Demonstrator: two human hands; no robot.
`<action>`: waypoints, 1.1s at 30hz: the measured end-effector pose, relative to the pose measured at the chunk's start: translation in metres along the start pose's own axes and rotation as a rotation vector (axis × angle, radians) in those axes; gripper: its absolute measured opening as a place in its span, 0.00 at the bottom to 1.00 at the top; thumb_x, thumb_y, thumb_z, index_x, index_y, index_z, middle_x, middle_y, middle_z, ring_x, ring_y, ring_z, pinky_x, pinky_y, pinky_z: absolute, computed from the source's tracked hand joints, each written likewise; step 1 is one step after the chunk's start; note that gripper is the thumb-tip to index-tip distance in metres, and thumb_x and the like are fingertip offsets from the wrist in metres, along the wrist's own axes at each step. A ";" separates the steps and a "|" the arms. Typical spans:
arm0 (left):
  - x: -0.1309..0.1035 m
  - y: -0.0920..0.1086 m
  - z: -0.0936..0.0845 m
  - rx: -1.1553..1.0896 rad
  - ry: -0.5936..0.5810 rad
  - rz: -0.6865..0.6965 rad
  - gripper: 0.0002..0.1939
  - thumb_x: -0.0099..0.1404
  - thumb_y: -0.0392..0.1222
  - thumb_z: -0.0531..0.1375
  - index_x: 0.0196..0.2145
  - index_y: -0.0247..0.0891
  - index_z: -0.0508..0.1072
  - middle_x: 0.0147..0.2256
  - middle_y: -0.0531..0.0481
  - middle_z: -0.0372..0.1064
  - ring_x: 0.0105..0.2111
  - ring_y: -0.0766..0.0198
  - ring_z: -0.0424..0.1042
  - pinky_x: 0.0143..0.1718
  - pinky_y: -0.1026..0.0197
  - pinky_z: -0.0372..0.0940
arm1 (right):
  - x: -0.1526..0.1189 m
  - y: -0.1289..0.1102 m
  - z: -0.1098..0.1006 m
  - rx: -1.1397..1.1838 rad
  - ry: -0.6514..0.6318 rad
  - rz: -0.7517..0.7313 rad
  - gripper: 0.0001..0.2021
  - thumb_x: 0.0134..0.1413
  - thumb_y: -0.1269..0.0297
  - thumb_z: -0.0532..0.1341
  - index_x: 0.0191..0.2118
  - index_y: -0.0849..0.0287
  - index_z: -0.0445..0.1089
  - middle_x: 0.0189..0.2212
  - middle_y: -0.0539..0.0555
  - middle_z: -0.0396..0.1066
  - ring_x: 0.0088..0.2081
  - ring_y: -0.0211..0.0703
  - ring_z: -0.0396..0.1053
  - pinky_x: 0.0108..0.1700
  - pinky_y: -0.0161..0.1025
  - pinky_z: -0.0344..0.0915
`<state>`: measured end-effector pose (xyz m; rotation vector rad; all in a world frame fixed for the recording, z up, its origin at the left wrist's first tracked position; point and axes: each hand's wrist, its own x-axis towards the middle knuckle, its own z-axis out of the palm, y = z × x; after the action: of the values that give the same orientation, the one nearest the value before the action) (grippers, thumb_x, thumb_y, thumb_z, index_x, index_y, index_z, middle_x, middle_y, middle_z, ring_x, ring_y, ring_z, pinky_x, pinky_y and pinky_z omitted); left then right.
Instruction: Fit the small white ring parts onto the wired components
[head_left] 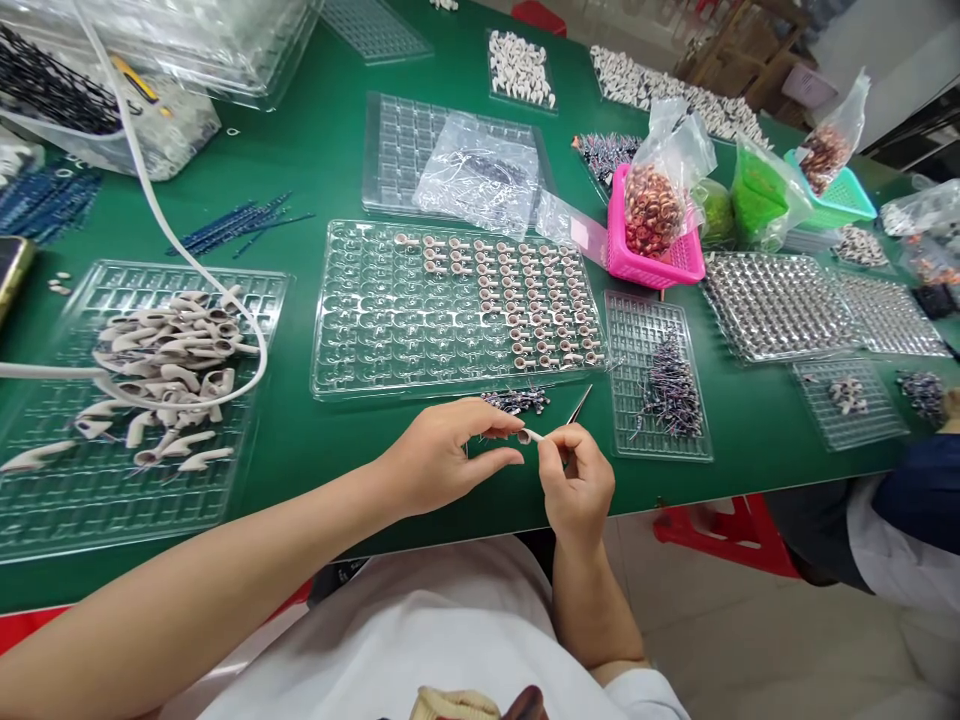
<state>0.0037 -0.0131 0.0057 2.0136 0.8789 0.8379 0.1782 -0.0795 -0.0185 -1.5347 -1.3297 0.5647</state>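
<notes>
My right hand (576, 487) pinches a small white earbud shell (531, 436) by its stem. Metal tweezers (579, 402) stick out past the curled fingers of this hand. Thumb and fingers apart, my left hand (450, 452) is at the shell's round end; whether a fingertip touches it, I cannot tell. Just beyond the hands lies a pile of small dark wired parts (517, 400). Behind it, a clear compartment tray (397, 345) holds rows of earbud shells on its right side. More shells (176, 350) are heaped on another clear tray (259, 285) at left.
A white cable (161, 215) loops over the left tray. To the right are a tray of wired parts (671, 385) and a pink basket (652, 268) with a bag of copper-coloured parts. A plastic bag (480, 175) lies behind. Another person (911, 500) sits at far right.
</notes>
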 end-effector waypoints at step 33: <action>-0.005 0.013 -0.085 0.525 0.301 -0.056 0.10 0.68 0.37 0.52 0.34 0.35 0.73 0.30 0.46 0.74 0.29 0.62 0.70 0.29 0.61 0.65 | 0.001 0.005 -0.005 -0.120 -0.054 -0.078 0.13 0.61 0.53 0.58 0.34 0.55 0.74 0.28 0.52 0.73 0.24 0.40 0.68 0.27 0.36 0.64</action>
<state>-0.0623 0.0091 0.0562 2.3235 1.4396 0.9673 0.1853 -0.0797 -0.0201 -1.5662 -1.4811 0.4882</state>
